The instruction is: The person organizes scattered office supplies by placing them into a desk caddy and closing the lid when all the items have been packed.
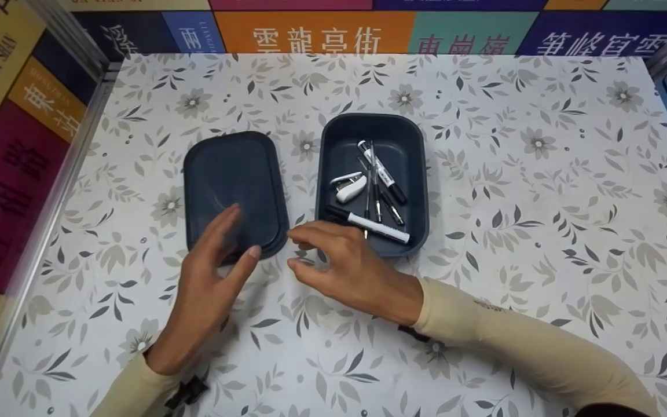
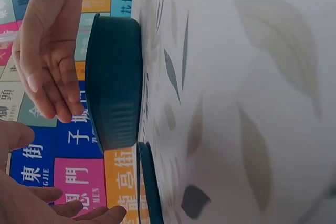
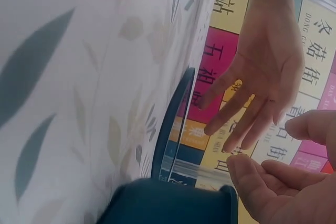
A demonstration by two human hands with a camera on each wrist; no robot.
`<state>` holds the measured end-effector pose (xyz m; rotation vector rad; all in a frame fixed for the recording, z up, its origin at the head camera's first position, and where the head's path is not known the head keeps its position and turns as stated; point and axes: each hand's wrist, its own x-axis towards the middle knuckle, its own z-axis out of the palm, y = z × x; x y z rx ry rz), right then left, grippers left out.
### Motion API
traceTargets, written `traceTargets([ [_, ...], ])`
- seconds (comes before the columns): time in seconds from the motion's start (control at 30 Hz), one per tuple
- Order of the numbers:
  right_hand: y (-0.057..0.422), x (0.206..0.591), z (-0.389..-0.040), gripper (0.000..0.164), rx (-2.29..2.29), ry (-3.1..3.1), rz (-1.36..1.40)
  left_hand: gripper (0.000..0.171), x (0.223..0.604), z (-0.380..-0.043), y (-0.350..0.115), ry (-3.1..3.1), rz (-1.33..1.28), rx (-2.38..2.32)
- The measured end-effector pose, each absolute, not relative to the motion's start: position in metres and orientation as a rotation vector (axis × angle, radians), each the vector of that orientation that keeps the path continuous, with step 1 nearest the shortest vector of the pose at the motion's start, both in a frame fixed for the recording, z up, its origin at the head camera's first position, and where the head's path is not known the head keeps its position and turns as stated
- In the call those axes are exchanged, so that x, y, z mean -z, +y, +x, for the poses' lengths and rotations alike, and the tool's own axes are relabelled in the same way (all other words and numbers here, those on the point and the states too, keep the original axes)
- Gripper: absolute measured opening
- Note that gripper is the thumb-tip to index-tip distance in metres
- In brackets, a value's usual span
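Observation:
My left hand [image 1: 209, 289] hovers over the near edge of a dark blue lid [image 1: 238, 179], fingers and thumb spread with nothing between them. My right hand [image 1: 356, 272] is above the near left corner of a dark blue box [image 1: 427, 179], its fingers relaxed and pointing left, also holding nothing. Inside the box lie a white stapler [image 1: 351, 188], a white marker with a black cap [image 1: 378, 226], a second such marker [image 1: 377, 162] and several thin pens [image 1: 377, 200]. In the right wrist view the left hand [image 3: 268, 72] appears apart from the lid [image 3: 170, 129].
The table [image 1: 513, 260] has a white cloth with grey flowers and leaves. Coloured panels with printed characters [image 1: 316, 32] stand along its back, and more [image 1: 15, 162] along the left side. The lid lies flat to the left of the box, with a narrow gap between.

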<state>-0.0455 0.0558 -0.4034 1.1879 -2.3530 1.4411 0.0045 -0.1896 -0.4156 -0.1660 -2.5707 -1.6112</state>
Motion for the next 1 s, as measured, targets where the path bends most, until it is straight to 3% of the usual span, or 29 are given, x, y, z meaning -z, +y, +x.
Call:
traceTargets([
  [0.57,0.037,0.420,-0.040,0.033,-1.461,-2.520,1.186,0.067,0.418,0.014,-0.218,-2.595,0.018,1.519],
  [1.0,0.023,0.422,-0.038,0.068,-1.359,-2.778,1.162,0.063,0.422,0.022,-0.235,-2.603,0.132,1.494],
])
